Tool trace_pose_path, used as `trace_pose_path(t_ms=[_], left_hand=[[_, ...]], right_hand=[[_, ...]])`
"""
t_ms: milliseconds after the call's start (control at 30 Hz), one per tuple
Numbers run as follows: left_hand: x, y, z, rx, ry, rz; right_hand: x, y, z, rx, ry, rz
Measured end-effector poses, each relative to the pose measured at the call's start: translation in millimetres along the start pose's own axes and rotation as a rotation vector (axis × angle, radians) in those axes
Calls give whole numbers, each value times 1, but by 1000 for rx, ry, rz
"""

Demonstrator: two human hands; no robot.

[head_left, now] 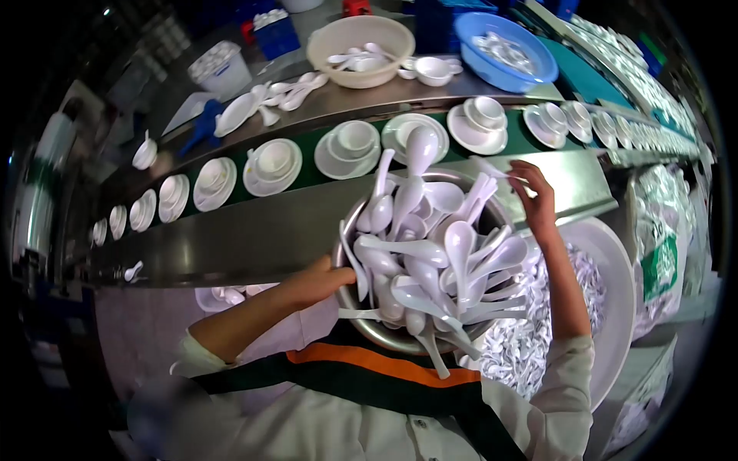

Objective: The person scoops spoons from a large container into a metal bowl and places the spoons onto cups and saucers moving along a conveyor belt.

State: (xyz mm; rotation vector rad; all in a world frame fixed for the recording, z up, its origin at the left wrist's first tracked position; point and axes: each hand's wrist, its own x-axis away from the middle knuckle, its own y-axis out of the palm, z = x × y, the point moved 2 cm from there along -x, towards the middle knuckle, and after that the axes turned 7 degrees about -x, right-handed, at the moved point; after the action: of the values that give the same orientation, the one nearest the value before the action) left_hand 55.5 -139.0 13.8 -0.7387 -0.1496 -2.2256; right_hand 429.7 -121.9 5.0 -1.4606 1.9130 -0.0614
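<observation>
A round metal bowl (347, 206) heaped with white soup spoons (419, 250) is in front of my body. My left hand (324, 278) grips the left side of this bowl, thumb at the rim. On the far right side, my right hand (532, 192) pinches a white spoon (489, 167) between thumb and fingers, just above the bowl's edge. Beyond the bowl runs a green conveyor belt (305, 170) carrying stacked white dishes; one stack with a bowl and saucer (478, 125) is near my right hand.
A large white tub (615, 307) of small white-wrapped pieces stands below my right arm. Across the belt are a cream basin (323, 58) with spoons, a blue basin (538, 69) and loose spoons (296, 92). A plastic sack (665, 230) is at right.
</observation>
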Motion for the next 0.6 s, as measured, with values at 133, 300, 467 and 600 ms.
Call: trace_pose_path(t_ms=[133,300,467,600], left_hand=[[46,-69,-67,146,-48,113],[65,-122,-119,251,-131,183],[48,-133,-139,247,-219,150],[32,-149,-124,64,-150,68]], right_hand=[[-56,170,-14,60,-502,-352],[-86,301,-21,309,-766,-503],[-109,326,-38,248,-657,-583],[-144,341,-89,-460,76,-1026]])
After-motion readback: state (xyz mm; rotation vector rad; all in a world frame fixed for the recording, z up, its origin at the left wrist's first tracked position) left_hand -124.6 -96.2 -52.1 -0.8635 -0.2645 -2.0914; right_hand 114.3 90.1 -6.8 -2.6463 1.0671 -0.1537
